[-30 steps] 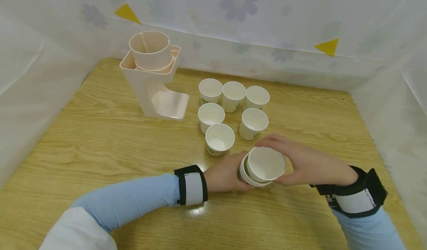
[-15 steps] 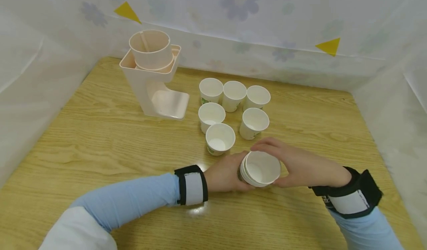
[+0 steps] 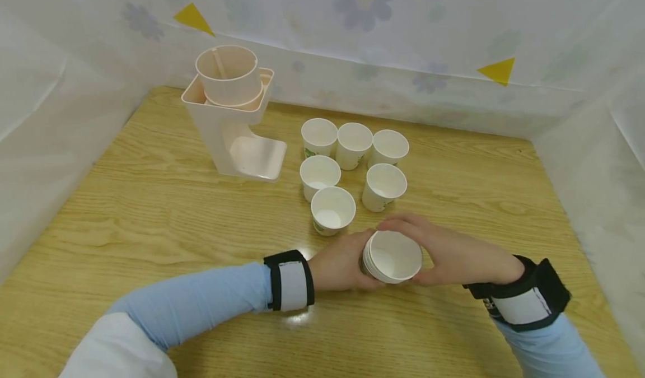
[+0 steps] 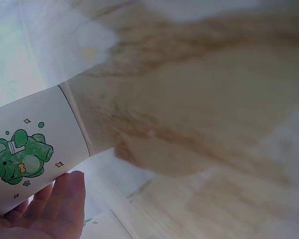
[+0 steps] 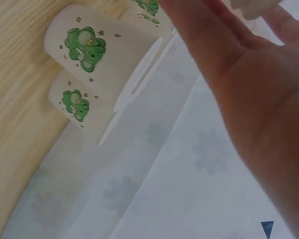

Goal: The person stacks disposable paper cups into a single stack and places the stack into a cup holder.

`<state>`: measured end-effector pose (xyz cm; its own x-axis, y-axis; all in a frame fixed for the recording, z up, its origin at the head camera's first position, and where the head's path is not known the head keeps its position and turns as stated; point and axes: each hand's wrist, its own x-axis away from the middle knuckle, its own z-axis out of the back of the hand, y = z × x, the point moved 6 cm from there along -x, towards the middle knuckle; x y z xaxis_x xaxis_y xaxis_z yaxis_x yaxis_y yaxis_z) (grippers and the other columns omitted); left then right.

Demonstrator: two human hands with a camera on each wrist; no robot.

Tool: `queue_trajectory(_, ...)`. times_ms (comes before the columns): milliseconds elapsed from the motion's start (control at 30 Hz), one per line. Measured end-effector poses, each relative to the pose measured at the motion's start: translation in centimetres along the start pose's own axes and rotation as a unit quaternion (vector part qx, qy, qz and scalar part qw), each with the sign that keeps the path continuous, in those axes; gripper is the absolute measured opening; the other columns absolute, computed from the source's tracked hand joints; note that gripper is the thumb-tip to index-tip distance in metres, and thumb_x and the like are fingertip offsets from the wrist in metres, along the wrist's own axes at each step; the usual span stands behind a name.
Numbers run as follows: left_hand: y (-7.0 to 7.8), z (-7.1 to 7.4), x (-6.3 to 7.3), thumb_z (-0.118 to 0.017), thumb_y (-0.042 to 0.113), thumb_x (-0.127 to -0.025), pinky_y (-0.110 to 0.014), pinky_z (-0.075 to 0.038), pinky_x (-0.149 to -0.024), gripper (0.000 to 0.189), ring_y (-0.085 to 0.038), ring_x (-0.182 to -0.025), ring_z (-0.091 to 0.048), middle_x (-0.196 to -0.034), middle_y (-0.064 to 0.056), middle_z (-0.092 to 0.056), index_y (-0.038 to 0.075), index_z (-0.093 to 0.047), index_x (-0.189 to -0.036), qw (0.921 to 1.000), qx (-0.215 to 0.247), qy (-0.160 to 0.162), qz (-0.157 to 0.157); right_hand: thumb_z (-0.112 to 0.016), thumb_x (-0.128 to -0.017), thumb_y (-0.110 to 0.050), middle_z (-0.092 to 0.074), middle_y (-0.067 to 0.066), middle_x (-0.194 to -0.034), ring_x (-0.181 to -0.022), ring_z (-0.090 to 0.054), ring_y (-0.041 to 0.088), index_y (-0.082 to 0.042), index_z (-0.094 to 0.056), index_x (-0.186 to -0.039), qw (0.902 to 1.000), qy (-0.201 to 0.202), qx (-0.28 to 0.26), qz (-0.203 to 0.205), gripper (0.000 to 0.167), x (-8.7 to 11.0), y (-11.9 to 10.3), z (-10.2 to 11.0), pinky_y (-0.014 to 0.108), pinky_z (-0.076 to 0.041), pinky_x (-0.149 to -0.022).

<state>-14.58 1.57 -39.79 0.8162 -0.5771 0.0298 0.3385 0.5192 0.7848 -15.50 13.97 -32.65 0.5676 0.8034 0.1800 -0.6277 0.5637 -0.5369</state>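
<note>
A nested stack of white paper cups (image 3: 395, 257) stands at the front centre in the head view. My left hand (image 3: 342, 261) grips its left side. At the right, my right hand (image 3: 453, 249) holds the top cup near its rim, thumb and fingers on opposite sides. In the left wrist view, a printed green bear (image 4: 22, 162) shows on a held cup, with curled fingertips (image 4: 72, 184) beneath it. The right wrist view shows my palm (image 5: 259, 94), with a pale rim at the top edge; most of the held stack is out of frame there.
Beyond the hands several single paper cups (image 3: 332, 210) stand upright on the wooden table (image 3: 176, 215). A pale pink stand with a round container (image 3: 229, 89) is at the back left. White flowered cloth (image 3: 363, 47) walls the table's back and sides.
The top cup has sunk down into the stack, its rim now level with the others. My right hand has shifted slightly left and down with it. My left hand has stayed put.
</note>
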Motion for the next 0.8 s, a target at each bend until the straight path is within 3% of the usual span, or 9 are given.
queue_trajectory(133,0.1,0.0,0.0,-0.082,0.026,-0.069,-0.020,-0.042,-0.097,0.069,-0.006,-0.110,-0.055,-0.119,0.002,-0.061,0.014,-0.048,-0.128,1.0000,0.008,0.000,-0.004,-0.081,-0.071,-0.022,-0.042,-0.002,-0.140,-0.126,-0.041,0.015,-0.021,-0.031,-0.144,0.9990,0.013,-0.043,-0.006,0.089,0.1,1.2,-1.0,0.038,-0.042,-0.099)
queue_trajectory(267,0.0,0.0,0.0,-0.082,0.025,-0.069,-0.021,-0.041,-0.099,0.071,-0.005,-0.112,-0.053,-0.121,0.003,-0.060,0.015,-0.047,-0.129,0.9999,0.013,-0.002,-0.005,-0.085,-0.065,-0.024,-0.043,0.007,-0.139,-0.124,-0.042,0.011,-0.013,-0.024,-0.146,0.9945,0.039,-0.097,-0.009,0.103,0.2,2.5,-2.0,0.027,-0.038,-0.100)
queue_trajectory(500,0.1,-0.1,0.0,-0.082,0.026,-0.068,-0.021,-0.041,-0.098,0.072,-0.006,-0.111,-0.055,-0.121,0.002,-0.060,0.014,-0.047,-0.129,0.9999,0.000,0.010,-0.008,-0.086,-0.062,-0.017,-0.045,0.009,-0.136,-0.121,-0.039,-0.005,-0.013,-0.027,-0.144,0.9808,0.108,-0.162,0.005,0.101,0.6,3.9,-3.0,0.013,-0.031,-0.099)
queue_trajectory(667,0.4,0.1,0.4,-0.083,0.030,-0.068,-0.024,-0.041,-0.100,0.082,-0.009,-0.115,-0.053,-0.127,-0.004,-0.055,0.006,-0.040,-0.134,0.9996,0.000,0.001,0.027,-0.085,-0.065,-0.015,-0.051,0.004,-0.130,-0.118,-0.043,-0.004,-0.010,-0.037,-0.139,0.9778,0.128,-0.165,0.008,0.088,0.8,4.2,-3.4,0.015,-0.036,-0.097)
queue_trajectory(800,1.1,1.8,1.8,-0.079,0.036,-0.073,-0.031,-0.041,-0.103,0.091,-0.018,-0.122,-0.049,-0.134,-0.012,-0.049,0.001,-0.030,-0.141,0.9966,-0.046,-0.010,0.068,-0.085,-0.064,-0.014,-0.055,0.006,-0.125,-0.114,-0.047,-0.002,-0.004,-0.041,-0.135,0.9800,0.136,-0.144,0.022,0.084,0.6,4.0,-3.3,0.018,-0.040,-0.094)
